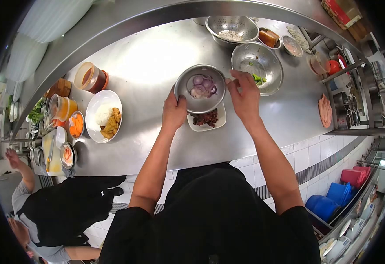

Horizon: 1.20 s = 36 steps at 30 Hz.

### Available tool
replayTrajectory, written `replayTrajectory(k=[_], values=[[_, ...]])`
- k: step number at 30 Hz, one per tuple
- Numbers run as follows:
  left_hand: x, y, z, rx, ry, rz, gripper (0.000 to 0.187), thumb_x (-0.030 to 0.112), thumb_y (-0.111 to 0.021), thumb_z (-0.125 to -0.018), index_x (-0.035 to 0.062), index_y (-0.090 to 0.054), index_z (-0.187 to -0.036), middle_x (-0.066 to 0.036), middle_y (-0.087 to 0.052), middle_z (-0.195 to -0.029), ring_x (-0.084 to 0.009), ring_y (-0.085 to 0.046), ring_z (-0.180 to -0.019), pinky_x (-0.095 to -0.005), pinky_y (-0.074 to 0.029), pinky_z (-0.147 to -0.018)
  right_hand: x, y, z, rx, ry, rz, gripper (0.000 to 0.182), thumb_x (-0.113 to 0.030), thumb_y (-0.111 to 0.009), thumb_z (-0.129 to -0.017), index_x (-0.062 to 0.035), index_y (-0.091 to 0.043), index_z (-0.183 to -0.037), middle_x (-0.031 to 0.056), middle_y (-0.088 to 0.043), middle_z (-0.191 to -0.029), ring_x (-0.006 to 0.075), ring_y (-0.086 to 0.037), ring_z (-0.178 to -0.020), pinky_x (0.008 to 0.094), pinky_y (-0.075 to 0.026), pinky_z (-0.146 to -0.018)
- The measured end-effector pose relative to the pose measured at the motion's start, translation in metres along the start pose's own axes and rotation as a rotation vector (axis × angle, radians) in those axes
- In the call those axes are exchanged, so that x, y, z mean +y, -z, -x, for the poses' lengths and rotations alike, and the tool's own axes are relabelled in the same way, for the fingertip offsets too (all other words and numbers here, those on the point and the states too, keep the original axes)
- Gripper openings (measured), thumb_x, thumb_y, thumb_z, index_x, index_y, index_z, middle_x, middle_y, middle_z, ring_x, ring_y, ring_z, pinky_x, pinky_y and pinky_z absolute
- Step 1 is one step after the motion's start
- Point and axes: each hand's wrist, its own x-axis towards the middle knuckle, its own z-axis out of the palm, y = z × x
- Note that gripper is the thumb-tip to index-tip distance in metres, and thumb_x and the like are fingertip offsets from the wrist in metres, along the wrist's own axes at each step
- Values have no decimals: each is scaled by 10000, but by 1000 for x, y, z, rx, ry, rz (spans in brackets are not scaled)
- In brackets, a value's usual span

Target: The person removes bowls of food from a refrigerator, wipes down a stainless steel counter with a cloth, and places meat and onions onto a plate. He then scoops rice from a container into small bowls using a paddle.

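My left hand (174, 111) grips the near-left rim of a small metal bowl (188, 102) with sliced purple shallots (204, 84) in it. The bowl is held above a white square dish (221, 115) of dark reddish meat pieces (206, 118), partly hiding it. My right hand (244, 91) is just right of the bowl, its fingers bent and the thumb side near the bowl's rim; whether anything is between the fingertips I cannot make out. Behind that hand sits a metal colander (269, 66) with some green pieces (259, 79) inside.
On the steel counter (148, 127) at left are an oval plate (93, 134) of rice and fried pieces, sauce containers (90, 78) and a carrot bowl (76, 125). Another colander (232, 30) stands behind. A co-worker (56, 207) is at left. A steel shelf (157, 9) crosses overhead.
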Motion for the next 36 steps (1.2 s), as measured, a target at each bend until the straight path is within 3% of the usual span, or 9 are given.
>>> replayTrajectory(k=[4, 6, 21, 22, 24, 26, 27, 29, 36], values=[[-10, -9, 4, 74, -99, -11, 468, 49, -406, -879, 13, -446, -1343, -214, -645, -1082, -305, -652, -964, -382, -500, -817, -20, -31, -1, 83, 464, 252, 293, -230, -707, -807, -66, -670, -1047, 105, -633, -1007, 293, -613, -855, 392, -510, -720], [-10, -15, 11, 129, -212, -100, 492, 50, -408, -873, 16, -432, -1363, -240, -633, -1120, -368, -628, -1036, -407, -484, -884, -19, -48, 3, 94, 458, 313, 314, -246, -714, -792, -79, -670, -1054, 96, -620, -994, 300, -600, -870, 405, -510, -730], [-40, -24, -3, 335, -568, -339, 498, 26, -426, -855, 21, -445, -1353, -191, -537, -1303, -355, -560, -1147, -406, -465, -952, 25, -75, 59, -230, 195, 386, 141, -169, -674, -746, -75, -677, -851, 101, -660, -966, 276, -640, -883, 377, -526, -763], [-40, -21, -4, 380, -520, -297, 510, 29, -418, -850, 17, -439, -1359, -201, -519, -1322, -352, -544, -1170, -393, -447, -982, 27, -69, 59, -187, 269, 350, 148, -157, -670, -760, -67, -677, -877, 113, -661, -971, 280, -646, -875, 375, -532, -754], [-34, -12, -10, 427, -233, -3, 457, 28, -382, -867, 16, -440, -1321, -177, -565, -1214, -294, -606, -1025, -388, -527, -804, 34, -55, 64, -143, 342, 313, 156, -146, -665, -774, -58, -677, -902, 124, -662, -976, 285, -651, -867, 374, -538, -745], [-34, 2, -12, 380, 1, 294, 429, 27, -370, -874, 17, -444, -1296, -161, -576, -1168, -263, -621, -956, -385, -544, -715, 50, -38, 74, 151, -150, 159, 194, -123, -625, -833, -8, -659, -985, 122, -669, -938, 254, -676, -770, 363, -559, -661], [-42, 8, -14, 404, 39, 382, 403, 28, -368, -876, 22, -448, -1271, -142, -575, -1135, -222, -614, -898, -354, -528, -636, 62, -35, 78, 153, -146, 159, 194, -123, -625, -833, -8, -659, -985, 122, -669, -938, 254, -676, -770, 363, -559, -661], [-53, 15, -18, 412, 70, 467, 378, 29, -365, -878, 27, -452, -1245, -123, -573, -1102, -181, -607, -840, -323, -511, -557, 87, -36, 87, -383, -872, -295, 243, -110, -565, -873, 48, -623, -1047, 133, -675, -869, 216, -685, -671, 348, -568, -575], [-56, 8, 2, 319, 207, 546, 391, 73, -441, -886, 43, -445, -1277, -125, -584, -1129, -210, -628, -824, -301, -508, -519, 80, -30, 112, -251, -817, -411, 265, -72, -496, -871, 82, -610, -1053, 147, -668, -784, 191, -681, -617, 304, -570, -553]])
